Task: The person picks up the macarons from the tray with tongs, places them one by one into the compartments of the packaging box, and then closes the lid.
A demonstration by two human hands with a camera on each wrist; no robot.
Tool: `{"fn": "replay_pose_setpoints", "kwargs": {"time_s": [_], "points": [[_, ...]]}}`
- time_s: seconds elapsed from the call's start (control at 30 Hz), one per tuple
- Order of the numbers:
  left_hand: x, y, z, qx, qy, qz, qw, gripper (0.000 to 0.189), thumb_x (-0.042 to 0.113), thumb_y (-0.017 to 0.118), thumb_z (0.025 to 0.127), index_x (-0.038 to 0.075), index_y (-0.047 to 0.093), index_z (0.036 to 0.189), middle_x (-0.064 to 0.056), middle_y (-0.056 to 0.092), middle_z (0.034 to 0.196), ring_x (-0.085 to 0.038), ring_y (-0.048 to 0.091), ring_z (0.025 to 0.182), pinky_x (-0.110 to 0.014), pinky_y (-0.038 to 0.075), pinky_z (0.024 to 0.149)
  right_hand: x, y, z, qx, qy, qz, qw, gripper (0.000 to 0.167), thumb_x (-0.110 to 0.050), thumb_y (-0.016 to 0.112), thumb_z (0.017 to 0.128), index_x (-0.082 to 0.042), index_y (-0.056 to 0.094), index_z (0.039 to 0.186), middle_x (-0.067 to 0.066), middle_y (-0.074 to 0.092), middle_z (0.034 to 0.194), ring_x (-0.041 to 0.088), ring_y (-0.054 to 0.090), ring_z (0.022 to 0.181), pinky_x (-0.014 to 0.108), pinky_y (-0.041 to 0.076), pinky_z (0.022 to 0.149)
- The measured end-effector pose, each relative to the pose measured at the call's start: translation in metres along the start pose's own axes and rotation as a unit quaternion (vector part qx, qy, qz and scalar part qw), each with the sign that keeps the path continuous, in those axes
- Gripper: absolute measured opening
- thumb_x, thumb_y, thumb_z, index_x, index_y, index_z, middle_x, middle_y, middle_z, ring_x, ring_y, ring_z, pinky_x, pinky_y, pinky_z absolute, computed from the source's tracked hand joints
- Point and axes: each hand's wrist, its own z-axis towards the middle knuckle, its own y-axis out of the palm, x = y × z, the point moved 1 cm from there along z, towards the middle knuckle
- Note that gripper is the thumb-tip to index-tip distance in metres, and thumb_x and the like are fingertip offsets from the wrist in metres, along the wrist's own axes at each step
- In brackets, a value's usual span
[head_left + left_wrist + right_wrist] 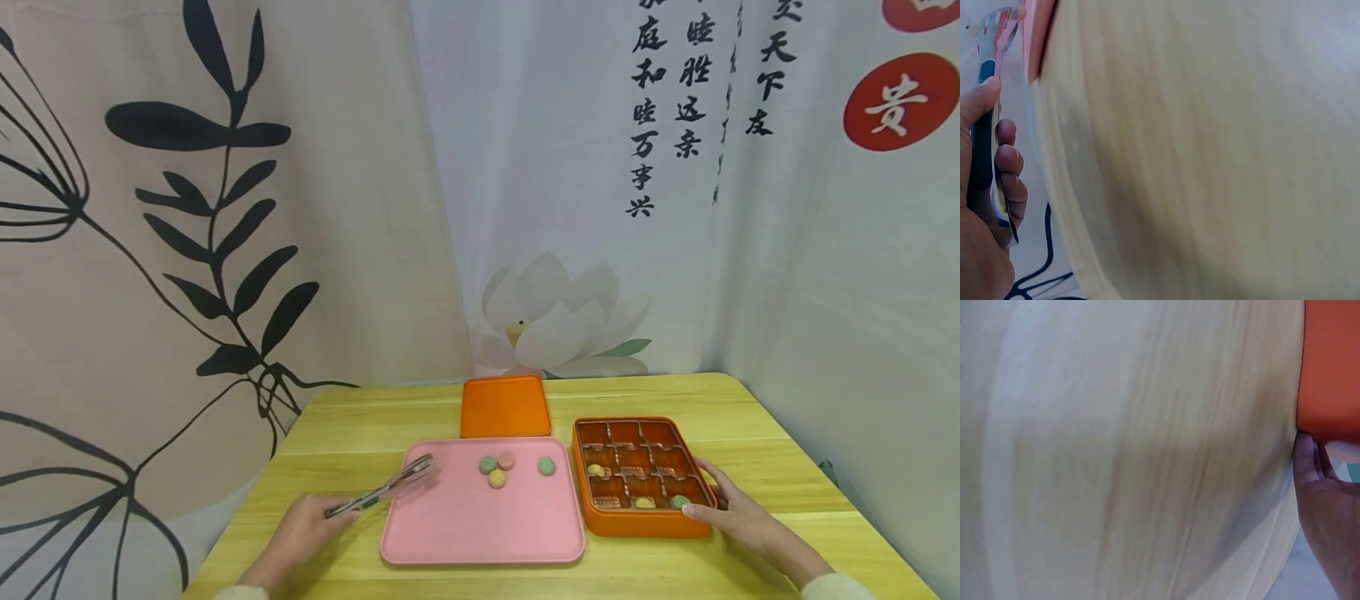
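My left hand (303, 533) grips a pair of tongs (378, 493), its thumb lying along the handle in the left wrist view. The tongs' clear tips reach over the left part of the pink tray (450, 533), and no piece shows between them. On the tray lie several small round macarons: a pink one (506, 460), a yellow one (497, 478) and green ones (547, 466). My right hand (742, 517) holds the near right corner of an orange box (637, 523), thumb at the rim, fingers along its side. Its divided insert holds yellow macarons (643, 503) and a green one (679, 502).
An orange lid (506, 407) lies behind the tray, close to its far edge. The wooden table (795, 467) ends near a printed curtain (375, 208) at the back. Dark cables (1047, 250) show beyond the table edge in the left wrist view.
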Motion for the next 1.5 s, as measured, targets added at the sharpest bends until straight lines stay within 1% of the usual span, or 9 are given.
{"fn": "replay_pose_setpoints", "kwargs": {"time_s": [0.23,0.47,0.6,0.7,0.93,1.07,1.23,1.33,1.5], "points": [[0.016,0.007,0.01,-0.004,0.013,-0.024,0.9996,0.026,0.028,0.077,0.087,0.008,0.078,0.104,0.005,0.057,0.066,-0.004,0.036,0.05,-0.02,0.033,0.045,0.002,-0.002,0.002,-0.004,0.018,-0.005,0.9998,0.089,-0.031,0.059,0.1,-0.005,-0.005,0.157,0.046,0.02,0.146,0.057,0.033,0.131,0.067,0.036,0.097],[0.038,0.018,0.026,-0.02,0.031,-0.042,0.9984,0.027,0.029,0.076,0.088,0.008,0.077,0.105,0.003,0.058,0.067,-0.005,0.038,0.053,-0.02,0.033,0.046,0.001,-0.002,0.002,-0.003,0.005,0.008,1.0,0.089,-0.027,0.061,0.1,-0.004,-0.004,0.157,0.043,0.029,0.143,0.048,0.047,0.124,0.067,0.034,0.099],[0.052,0.026,0.037,-0.034,0.05,-0.058,0.9965,0.028,0.031,0.076,0.089,0.009,0.077,0.105,0.0,0.067,0.077,-0.006,0.042,0.056,-0.021,0.036,0.049,0.001,-0.002,0.002,0.0,0.005,0.004,1.0,0.09,-0.027,0.062,0.099,-0.005,-0.004,0.157,0.045,0.026,0.144,0.051,0.045,0.126,0.068,0.033,0.099],[0.066,0.033,0.046,-0.043,0.066,-0.065,0.9948,0.025,0.03,0.075,0.089,0.01,0.077,0.105,0.0,0.065,0.075,-0.006,0.043,0.056,-0.021,0.036,0.049,0.002,-0.003,0.003,0.002,0.003,0.007,1.0,0.091,-0.027,0.062,0.099,-0.005,-0.005,0.157,0.045,0.025,0.145,0.051,0.043,0.127,0.068,0.033,0.099],[0.105,0.062,0.066,-0.065,0.123,-0.076,0.9873,0.014,0.026,0.074,0.091,0.015,0.078,0.098,0.007,0.048,0.061,-0.004,0.039,0.053,-0.02,0.033,0.047,0.007,-0.003,0.006,0.017,-0.006,0.003,0.9998,0.091,-0.025,0.063,0.099,-0.002,-0.004,0.156,0.043,0.029,0.143,0.049,0.046,0.125,0.067,0.033,0.1],[0.13,0.083,0.074,-0.08,0.136,-0.096,0.9828,0.016,0.023,0.075,0.09,0.016,0.079,0.104,0.007,0.052,0.065,-0.006,0.039,0.057,-0.021,0.032,0.051,0.01,-0.001,0.005,0.022,-0.013,0.005,0.9997,0.09,-0.022,0.063,0.098,0.0,-0.002,0.156,0.042,0.034,0.141,0.047,0.048,0.123,0.067,0.034,0.1],[0.159,0.107,0.086,-0.105,0.132,-0.102,0.9805,0.022,0.034,0.076,0.088,0.019,0.08,0.104,0.004,0.065,0.071,-0.009,0.038,0.057,-0.023,0.03,0.05,0.009,0.0,0.003,0.02,-0.02,0.009,0.9996,0.089,-0.021,0.064,0.098,-0.001,-0.001,0.156,0.04,0.039,0.137,0.045,0.051,0.121,0.067,0.033,0.1],[0.175,0.12,0.092,-0.115,0.128,-0.096,0.9804,0.025,0.037,0.077,0.087,0.018,0.08,0.104,0.004,0.06,0.062,-0.009,0.036,0.052,-0.024,0.029,0.049,0.007,0.0,0.002,0.018,-0.018,0.008,0.9996,0.09,-0.023,0.063,0.098,-0.001,-0.001,0.156,0.04,0.037,0.139,0.046,0.049,0.122,0.066,0.033,0.1],[0.197,0.141,0.099,-0.123,0.126,-0.099,0.9794,0.018,0.025,0.078,0.088,0.014,0.079,0.102,0.003,0.05,0.055,-0.009,0.036,0.044,-0.023,0.029,0.042,0.005,0.001,0.002,0.021,-0.008,0.004,0.9997,0.09,-0.026,0.063,0.098,-0.004,-0.001,0.157,0.041,0.032,0.142,0.047,0.047,0.125,0.067,0.032,0.101]]}}
